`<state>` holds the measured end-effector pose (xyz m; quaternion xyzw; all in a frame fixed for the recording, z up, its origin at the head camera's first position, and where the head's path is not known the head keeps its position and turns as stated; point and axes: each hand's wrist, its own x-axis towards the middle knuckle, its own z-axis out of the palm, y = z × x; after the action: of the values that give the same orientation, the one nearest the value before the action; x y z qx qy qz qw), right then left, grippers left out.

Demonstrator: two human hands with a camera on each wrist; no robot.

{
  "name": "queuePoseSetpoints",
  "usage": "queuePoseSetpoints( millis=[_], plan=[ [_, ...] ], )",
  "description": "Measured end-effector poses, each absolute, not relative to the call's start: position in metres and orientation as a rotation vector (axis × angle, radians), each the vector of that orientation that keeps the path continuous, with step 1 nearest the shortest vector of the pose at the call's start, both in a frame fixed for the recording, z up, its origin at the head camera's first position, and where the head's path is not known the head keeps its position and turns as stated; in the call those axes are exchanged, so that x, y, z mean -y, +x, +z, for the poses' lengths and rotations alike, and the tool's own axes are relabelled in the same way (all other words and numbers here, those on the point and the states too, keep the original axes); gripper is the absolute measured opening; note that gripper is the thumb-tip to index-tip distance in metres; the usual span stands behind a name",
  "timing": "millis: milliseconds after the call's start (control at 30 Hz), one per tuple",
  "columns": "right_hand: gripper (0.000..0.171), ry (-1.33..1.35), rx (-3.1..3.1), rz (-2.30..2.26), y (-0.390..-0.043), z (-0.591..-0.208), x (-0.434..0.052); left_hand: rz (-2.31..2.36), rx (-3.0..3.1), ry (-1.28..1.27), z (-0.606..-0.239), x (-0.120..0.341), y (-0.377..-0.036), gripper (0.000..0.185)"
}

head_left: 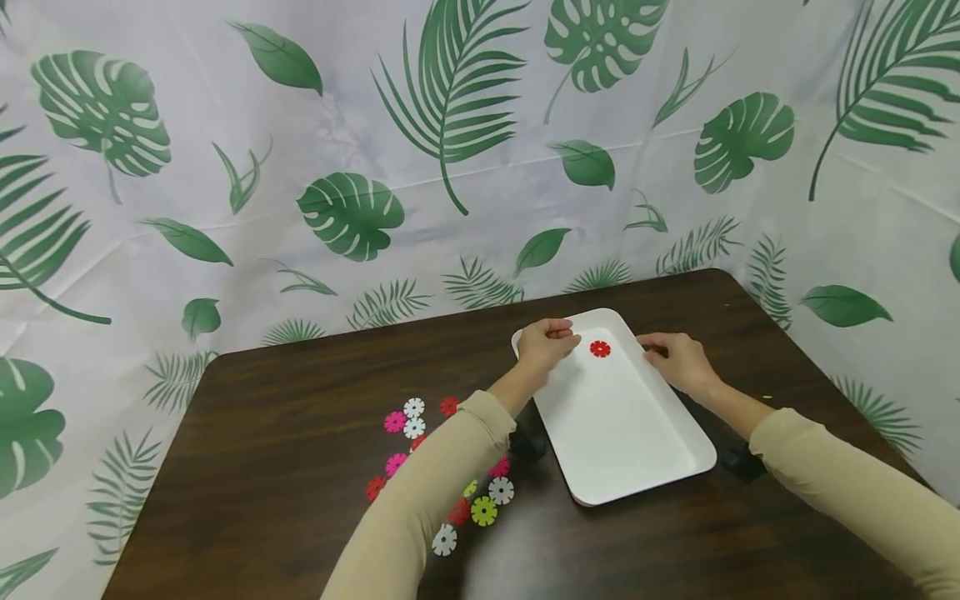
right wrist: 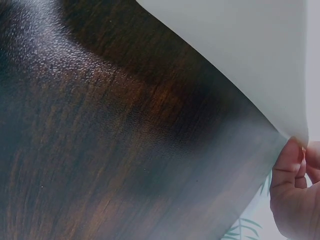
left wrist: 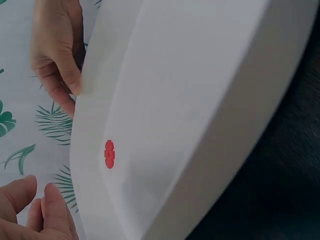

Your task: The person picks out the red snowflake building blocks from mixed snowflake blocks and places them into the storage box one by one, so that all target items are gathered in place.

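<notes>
A white rectangular tray [head_left: 615,425] lies on the dark wooden table, with a single red notched disc [head_left: 600,349] flat near its far end. My left hand [head_left: 546,343] hovers over the tray's far left part, beside that disc. In the left wrist view, its thumb and fingers [left wrist: 54,212] are apart, loosely bent, with nothing between them. On the other side, my right hand [head_left: 678,360] pinches the tray's right rim near the far corner. The right wrist view shows the thumb and fingers [right wrist: 287,167] at the edge of the tray wall.
Several notched discs in white, pink, red and yellow-green, among them a yellow-green disc [head_left: 483,511], lie scattered left of the tray, partly hidden by my left sleeve [head_left: 427,492]. A leaf-patterned cloth [head_left: 465,233] hangs behind the table [head_left: 300,467] and along its right side.
</notes>
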<state>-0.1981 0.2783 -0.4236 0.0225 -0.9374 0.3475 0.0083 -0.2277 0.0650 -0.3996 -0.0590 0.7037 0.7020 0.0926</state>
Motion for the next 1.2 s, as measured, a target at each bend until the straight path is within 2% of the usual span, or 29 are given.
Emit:
queuePoseSetpoints(
  millis=[333,600,1200],
  plan=[
    [0.031,0.053,2.945,1.104,-0.199,-0.426,-0.277,2.073,-2.026,-0.115,-0.392,-0.014,-0.214,0.026],
    [0.032,0.06,2.941,1.075,-0.201,-0.427,-0.28,2.068,-2.004,-0.021,-0.394,0.028,-0.199,0.033],
    [0.031,0.087,2.933,1.049,-0.201,-0.427,-0.279,1.846,-2.177,-0.088,-0.413,0.127,-0.15,0.032]
  ],
)
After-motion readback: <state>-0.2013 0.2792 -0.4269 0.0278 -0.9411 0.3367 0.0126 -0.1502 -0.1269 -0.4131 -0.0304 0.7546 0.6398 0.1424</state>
